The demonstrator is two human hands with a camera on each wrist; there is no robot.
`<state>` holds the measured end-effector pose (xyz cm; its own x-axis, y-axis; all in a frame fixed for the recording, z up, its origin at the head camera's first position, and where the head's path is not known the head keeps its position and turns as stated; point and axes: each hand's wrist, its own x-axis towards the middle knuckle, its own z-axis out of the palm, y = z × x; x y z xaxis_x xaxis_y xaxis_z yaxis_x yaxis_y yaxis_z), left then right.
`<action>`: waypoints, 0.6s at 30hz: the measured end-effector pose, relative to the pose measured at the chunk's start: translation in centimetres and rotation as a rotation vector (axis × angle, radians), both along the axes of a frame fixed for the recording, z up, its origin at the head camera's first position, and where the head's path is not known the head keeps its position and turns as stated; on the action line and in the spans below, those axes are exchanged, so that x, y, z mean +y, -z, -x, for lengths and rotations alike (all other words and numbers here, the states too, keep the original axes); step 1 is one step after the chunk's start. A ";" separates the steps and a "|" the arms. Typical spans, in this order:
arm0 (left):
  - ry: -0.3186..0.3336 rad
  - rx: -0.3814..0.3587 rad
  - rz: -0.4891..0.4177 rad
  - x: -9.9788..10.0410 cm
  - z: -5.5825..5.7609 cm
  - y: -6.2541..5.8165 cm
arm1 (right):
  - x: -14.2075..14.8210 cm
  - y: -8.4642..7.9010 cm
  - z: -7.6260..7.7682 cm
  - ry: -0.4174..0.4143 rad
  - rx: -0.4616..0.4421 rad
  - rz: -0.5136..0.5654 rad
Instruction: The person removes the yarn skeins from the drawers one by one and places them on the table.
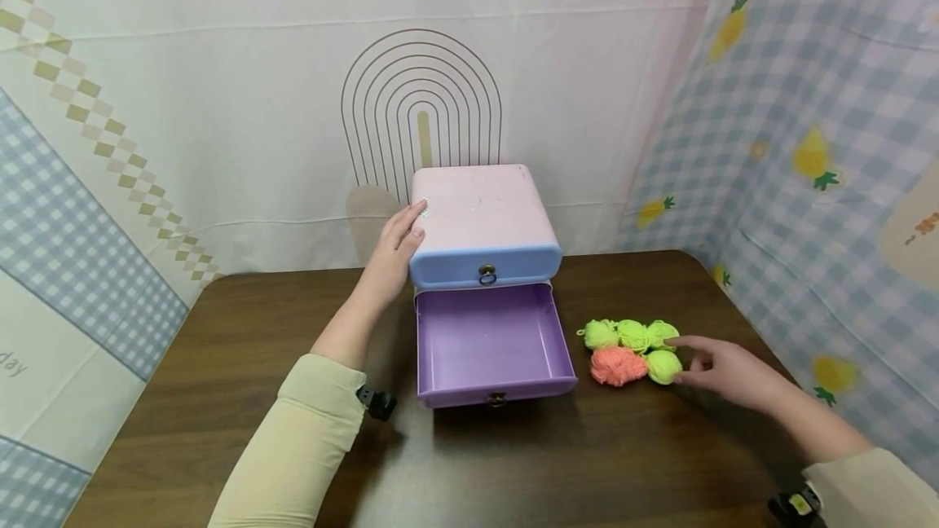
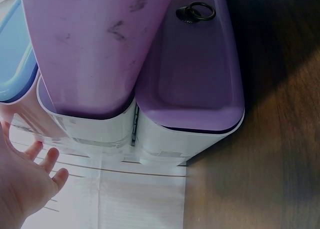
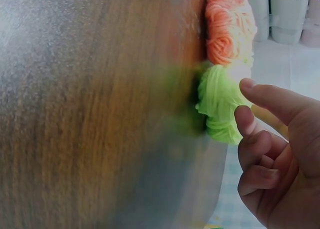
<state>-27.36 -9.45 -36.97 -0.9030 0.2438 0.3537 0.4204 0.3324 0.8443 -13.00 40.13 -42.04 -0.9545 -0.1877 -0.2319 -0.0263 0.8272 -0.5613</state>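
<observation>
A small drawer chest with a pink top (image 1: 480, 206) stands on the table, its blue upper drawer (image 1: 447, 269) closed and its purple lower drawer (image 1: 484, 341) pulled out with nothing inside. My left hand (image 1: 390, 259) rests along the chest's upper left edge, fingers extended; the left wrist view shows that hand (image 2: 30, 179) beside the chest's side. On the right, several yellow-green yarn balls (image 1: 632, 336) lie with an orange yarn ball (image 1: 619, 367). My right hand (image 1: 726, 369) reaches in from the right, thumb and index finger spread close to the front yellow-green ball (image 1: 663, 367).
The brown wooden table (image 1: 279, 332) carries the chest near its back edge. A patterned cloth (image 1: 293, 104) hangs behind, and a blue checked cloth (image 1: 844, 145) hangs at the right. Ring pulls (image 1: 487, 274) sit on the drawer fronts.
</observation>
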 end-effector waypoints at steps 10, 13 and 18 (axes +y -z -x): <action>0.016 0.008 -0.024 0.0 0.1 0.1 | -0.3 -1.2 -0.4 0.010 0.020 0.004; 0.014 0.005 -0.021 0.0 0.1 0.1 | -1.3 -1.3 -0.8 -0.031 0.039 0.030; 0.003 -0.001 -0.004 -0.1 0.1 0.1 | -3.3 -1.5 -1.6 -0.100 0.054 0.095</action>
